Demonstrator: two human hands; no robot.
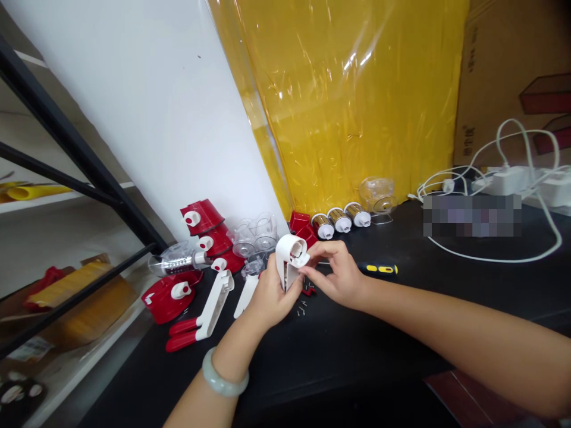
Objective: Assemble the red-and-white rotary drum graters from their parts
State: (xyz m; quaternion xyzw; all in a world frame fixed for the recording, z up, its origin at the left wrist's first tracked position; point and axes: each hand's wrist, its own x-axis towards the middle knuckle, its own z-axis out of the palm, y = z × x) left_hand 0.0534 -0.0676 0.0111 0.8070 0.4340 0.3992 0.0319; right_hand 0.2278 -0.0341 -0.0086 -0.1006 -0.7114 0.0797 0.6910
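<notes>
My left hand (274, 294) is wrapped around a white plastic grater handle (284, 252), its round hollow end turned up. At that opening my right hand (336, 273) pinches a small white plastic piece (301, 260) between thumb and fingers; whether it is loose or joined to the handle I cannot tell. Several small screws (302, 309) lie on the black table just below the hands, near a small red part (309, 291). Behind my right hand rests a screwdriver (379, 269) with a black and yellow grip. Another white handle (245, 295) lies partly hidden beside my left hand.
Left on the table (357, 368) are a white handle pair with red grips (214, 309), stacked red housings (209, 229) and clear plastic parts (254, 232). Several metal grating drums (341, 220) stand at the back. White cables (486, 258) spread at right; a black-framed shelf (66, 125) borders the left.
</notes>
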